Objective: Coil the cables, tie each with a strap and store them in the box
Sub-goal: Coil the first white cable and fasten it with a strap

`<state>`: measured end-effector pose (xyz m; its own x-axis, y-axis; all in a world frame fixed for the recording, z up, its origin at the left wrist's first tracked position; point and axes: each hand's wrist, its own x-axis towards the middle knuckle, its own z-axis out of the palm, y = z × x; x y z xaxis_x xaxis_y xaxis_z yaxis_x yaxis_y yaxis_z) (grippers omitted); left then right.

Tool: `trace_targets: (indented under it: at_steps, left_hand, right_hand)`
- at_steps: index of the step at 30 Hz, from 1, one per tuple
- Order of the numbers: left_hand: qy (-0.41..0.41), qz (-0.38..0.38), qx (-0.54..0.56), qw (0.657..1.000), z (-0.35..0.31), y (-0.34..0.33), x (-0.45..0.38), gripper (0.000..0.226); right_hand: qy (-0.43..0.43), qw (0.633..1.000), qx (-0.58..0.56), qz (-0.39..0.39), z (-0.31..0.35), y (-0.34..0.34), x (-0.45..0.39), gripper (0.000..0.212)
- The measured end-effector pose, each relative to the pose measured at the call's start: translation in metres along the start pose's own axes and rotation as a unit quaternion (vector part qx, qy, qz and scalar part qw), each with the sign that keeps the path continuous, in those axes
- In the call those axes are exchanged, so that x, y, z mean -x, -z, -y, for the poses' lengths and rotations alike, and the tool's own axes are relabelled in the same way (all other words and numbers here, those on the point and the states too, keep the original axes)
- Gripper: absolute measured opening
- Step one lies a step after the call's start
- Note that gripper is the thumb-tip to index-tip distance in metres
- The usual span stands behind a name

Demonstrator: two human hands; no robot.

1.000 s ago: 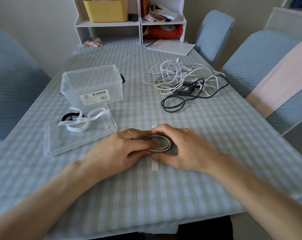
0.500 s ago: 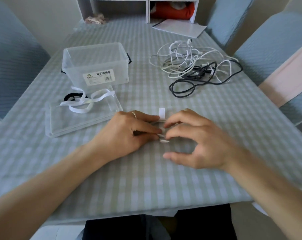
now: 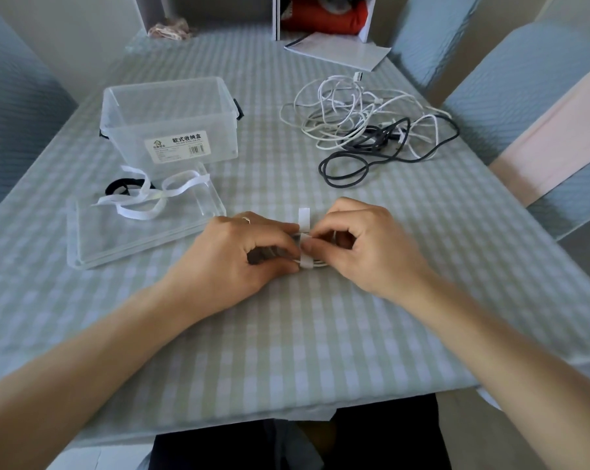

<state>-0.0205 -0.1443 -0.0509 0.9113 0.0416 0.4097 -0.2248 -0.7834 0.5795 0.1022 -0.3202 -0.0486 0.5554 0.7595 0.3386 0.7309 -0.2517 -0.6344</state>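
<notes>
Both hands meet mid-bench: left hand (image 3: 249,252) grips what looks like the coiled cable (image 3: 315,262), right hand (image 3: 361,245) fingers pinching the white strap (image 3: 304,221)

I'm at home, dining rm: checked tablecloth (image 3: 286,334), covered chairs (image 3: 510,89) round it, white shelf (image 3: 276,15) w/ clutter.

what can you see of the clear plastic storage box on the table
The clear plastic storage box is rectangular, translucent and open-topped, standing upright on the checked tablecloth on the far left. It looks empty. A white label with a barcode sits on its near wall, dark latches at both ends. Its clear lid lies flat just in front. Neither hand touches it.
</notes>
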Motion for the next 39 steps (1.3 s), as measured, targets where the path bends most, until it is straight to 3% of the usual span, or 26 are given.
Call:
trace_targets:
  at_steps: [7, 11, 18, 24, 30, 39]
  left_hand:
    - [-0.033, 0.006, -0.033, 0.999, 0.001, -0.005, 0.001, 0.022]
    - [-0.026, 0.010, -0.026, 0.999, 0.003, -0.005, 0.002, 0.019]
    - [-0.031, 0.007, -0.029, 0.999, 0.002, -0.005, 0.002, 0.019]
    - [-0.019, 0.016, -0.024, 0.999, 0.003, -0.003, -0.001, 0.020]
    - [0.004, 0.019, -0.017, 1.000, 0.000, -0.005, -0.002, 0.022]
    - [0.065, 0.033, 0.035, 0.997, -0.004, -0.001, -0.002, 0.024]
  right_hand:
    - [-0.023, 1.000, 0.003, 0.001, 0.000, -0.001, -0.002, 0.010]
    - [-0.096, 0.994, -0.046, -0.030, 0.000, 0.008, -0.010, 0.008]
    - [-0.147, 0.988, 0.048, 0.027, -0.001, 0.002, -0.037, 0.008]
    - [-0.075, 0.996, -0.040, -0.028, 0.002, 0.006, -0.026, 0.008]
    - [0.025, 0.999, 0.011, -0.045, 0.007, 0.002, -0.011, 0.005]
    - [0.040, 0.998, 0.004, -0.037, 0.007, 0.001, 0.006, 0.007]
